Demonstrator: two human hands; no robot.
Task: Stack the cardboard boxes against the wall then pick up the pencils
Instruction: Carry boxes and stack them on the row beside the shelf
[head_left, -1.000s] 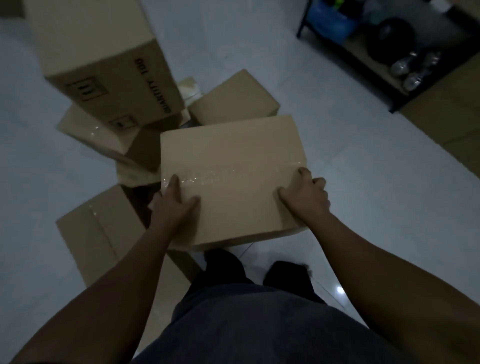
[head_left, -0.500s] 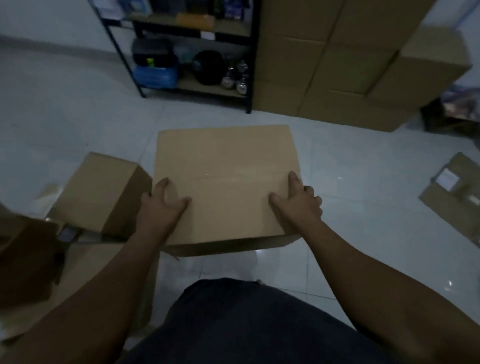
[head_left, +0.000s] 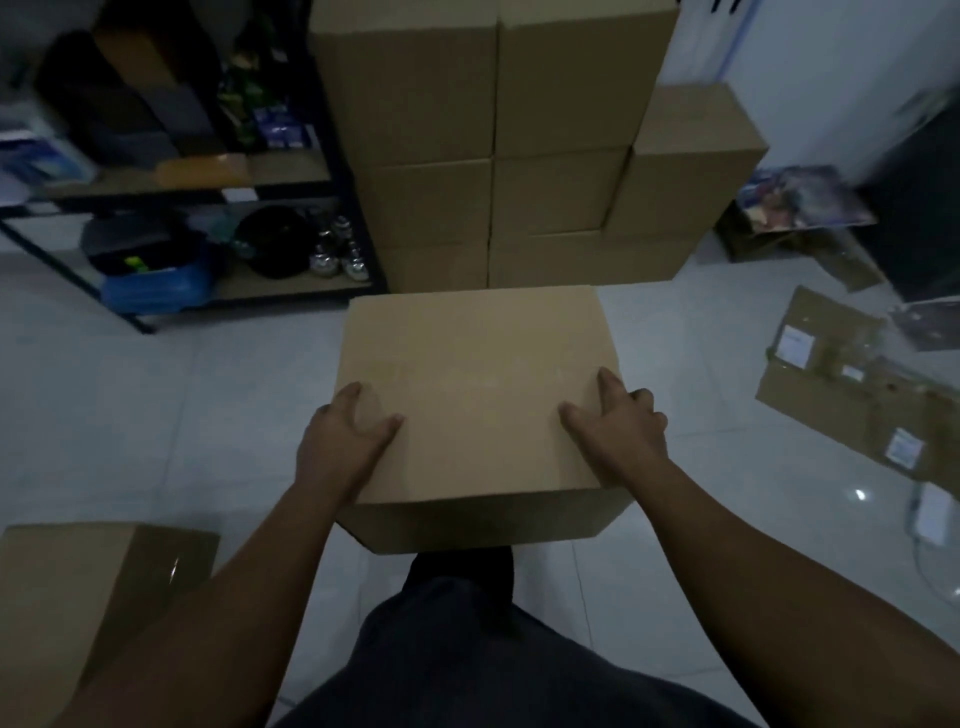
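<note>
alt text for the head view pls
The left hand and right hand hold a closed cardboard box by its near corners above a tiled floor. Ahead stands a stack of boxes, with a shelf to its left.

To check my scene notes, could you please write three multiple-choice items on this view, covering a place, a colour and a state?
1. Where does the shelf rack stand relative to the stacked boxes? A left B right C on top
2. The tub on its lowest shelf is: A red B blue C yellow
3. The carried cardboard box is: A open B on the floor C closed, held up
Answers: 1 A, it lies left of them; 2 B, it looks blue; 3 C, left hand and right hand grip it, flaps shut.
</note>
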